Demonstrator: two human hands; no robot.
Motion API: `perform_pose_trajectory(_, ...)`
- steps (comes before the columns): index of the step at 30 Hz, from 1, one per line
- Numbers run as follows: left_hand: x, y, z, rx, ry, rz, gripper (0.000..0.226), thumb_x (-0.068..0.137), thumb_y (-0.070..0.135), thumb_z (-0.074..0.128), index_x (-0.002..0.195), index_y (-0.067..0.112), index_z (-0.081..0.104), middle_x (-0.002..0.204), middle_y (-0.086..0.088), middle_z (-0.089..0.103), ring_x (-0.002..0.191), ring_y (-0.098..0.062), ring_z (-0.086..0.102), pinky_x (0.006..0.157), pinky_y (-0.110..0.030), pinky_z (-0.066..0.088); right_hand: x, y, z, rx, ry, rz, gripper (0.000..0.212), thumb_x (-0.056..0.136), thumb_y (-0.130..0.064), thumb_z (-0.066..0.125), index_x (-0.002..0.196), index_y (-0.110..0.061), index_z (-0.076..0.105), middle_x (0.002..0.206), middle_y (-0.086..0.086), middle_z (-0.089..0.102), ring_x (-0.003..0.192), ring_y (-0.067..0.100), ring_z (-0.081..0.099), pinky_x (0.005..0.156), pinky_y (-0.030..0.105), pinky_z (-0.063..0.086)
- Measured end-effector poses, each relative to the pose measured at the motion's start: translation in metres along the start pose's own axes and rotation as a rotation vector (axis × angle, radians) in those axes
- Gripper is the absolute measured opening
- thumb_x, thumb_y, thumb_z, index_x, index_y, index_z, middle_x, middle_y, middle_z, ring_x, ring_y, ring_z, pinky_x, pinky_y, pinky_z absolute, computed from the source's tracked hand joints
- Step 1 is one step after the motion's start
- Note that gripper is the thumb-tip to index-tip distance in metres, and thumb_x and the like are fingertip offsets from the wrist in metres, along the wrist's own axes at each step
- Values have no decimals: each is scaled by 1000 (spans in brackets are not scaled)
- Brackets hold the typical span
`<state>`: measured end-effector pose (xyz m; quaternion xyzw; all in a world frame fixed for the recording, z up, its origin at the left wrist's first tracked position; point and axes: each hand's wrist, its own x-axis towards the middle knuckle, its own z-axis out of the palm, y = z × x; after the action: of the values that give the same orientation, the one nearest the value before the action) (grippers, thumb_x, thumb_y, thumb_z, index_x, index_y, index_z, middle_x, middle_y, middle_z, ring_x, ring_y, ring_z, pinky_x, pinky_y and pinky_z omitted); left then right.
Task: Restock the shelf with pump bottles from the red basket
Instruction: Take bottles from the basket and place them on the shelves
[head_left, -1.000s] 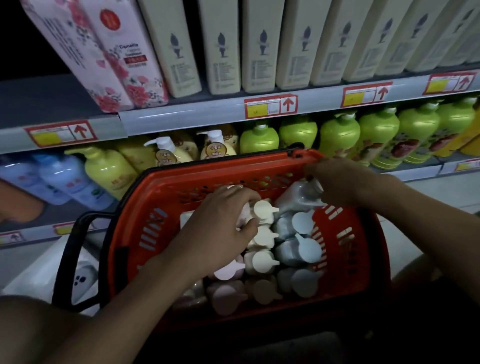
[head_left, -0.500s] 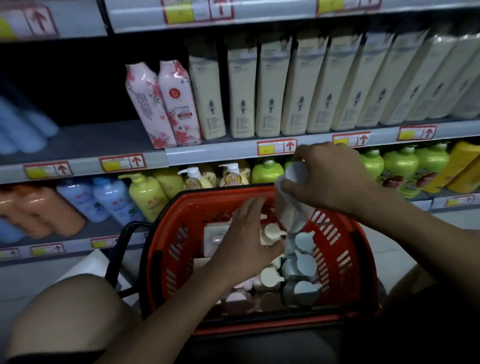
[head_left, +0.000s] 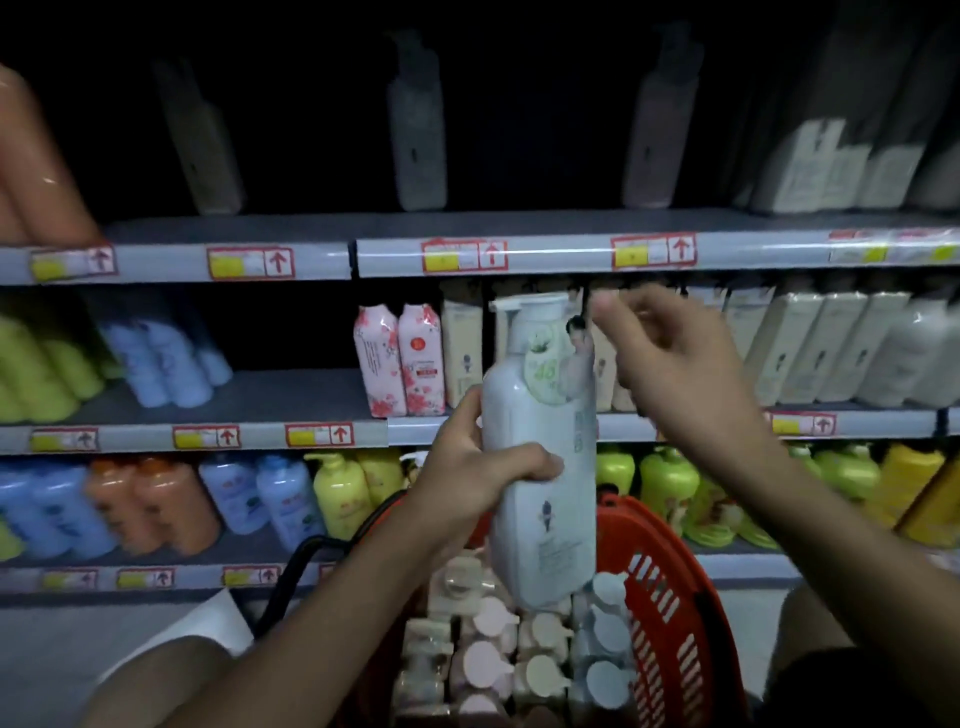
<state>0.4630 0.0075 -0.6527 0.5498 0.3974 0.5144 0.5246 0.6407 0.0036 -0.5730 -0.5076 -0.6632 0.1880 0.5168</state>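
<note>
The left hand (head_left: 480, 480) grips a tall pale grey-white plastic pump bottle (head_left: 543, 467) round its middle, fingers curled across the front, holding it upright above the red plastic basket (head_left: 670, 597). The right hand (head_left: 675, 374) hovers just beside the pump head, fingers loosely bent and holding nothing — blur hides whether they touch the neck tag. To do this well, steady the top with the right hand, keep the bottle upright, and set it label-forward on the grey metal shelf (head_left: 571, 226) above, where gaps show between similar bottles. The bottle looks smooth and slim, with a flat white pump and a round green tag — likely slippery.
</note>
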Motion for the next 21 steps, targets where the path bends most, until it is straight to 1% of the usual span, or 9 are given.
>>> perform_pose_trajectory(3,2,37,-9,-154,-55,24,73,51,16,80,121,11,64,113,-16,75,98,-32,73,81,-44,61,-27,18,8,109,-170,22,40,85,-68,60,103,-33,68,90,-4,72,84,16,69,71,43,59)
perform_pose_trajectory(5,3,58,-14,-175,-71,61,67,51,15,79,116,8,65,110,-17,75,94,-32,72,77,-40,61,-38,18,15,218,-333,51,50,77,-63,74,119,-37,64,111,-13,73,102,11,70,83,33,60)
perform_pose_trajectory(6,3,66,-16,-163,-77,81,63,52,14,78,114,9,66,108,-16,76,93,-30,73,75,-38,62,-40,16,18,260,-357,51,56,74,-55,79,124,-37,61,117,-14,72,106,10,69,87,31,59)
perform_pose_trajectory(8,4,80,-19,-115,-88,102,55,55,13,78,109,10,67,104,-13,76,90,-27,73,72,-34,61,-38,8,20,312,-306,51,63,66,-43,84,124,-32,62,117,-11,73,106,12,70,90,34,59)
perform_pose_trajectory(10,3,90,-21,-48,-109,103,51,61,15,78,111,12,68,105,-9,77,90,-23,73,70,-29,59,-33,-1,22,295,-247,23,62,63,-43,84,121,-30,65,113,-10,75,102,14,70,90,38,59)
perform_pose_trajectory(14,0,98,-30,175,-87,124,46,82,17,80,125,21,63,116,-2,75,99,-14,73,74,-24,58,-27,-3,22,241,-190,-21,56,64,-42,84,117,-37,67,107,-17,76,94,8,72,84,31,60)
perform_pose_trajectory(16,-2,94,-39,292,-66,160,50,83,24,81,128,26,60,117,2,73,104,-14,71,82,-28,59,-29,-2,24,223,-169,-28,56,64,-42,85,116,-39,66,107,-23,74,95,2,71,81,23,59)
perform_pose_trajectory(18,-3,86,-49,382,-41,187,56,81,26,83,130,29,58,117,2,70,103,-13,70,86,-27,59,-29,1,29,222,-149,-29,55,64,-43,85,116,-41,65,108,-27,73,97,0,71,80,22,59)
perform_pose_trajectory(21,-3,73,-62,476,1,203,67,77,19,87,136,27,56,117,2,69,94,-12,70,81,-25,58,-23,7,40,229,-140,-39,53,66,-37,88,112,-47,63,106,-34,71,97,-4,69,75,17,58)
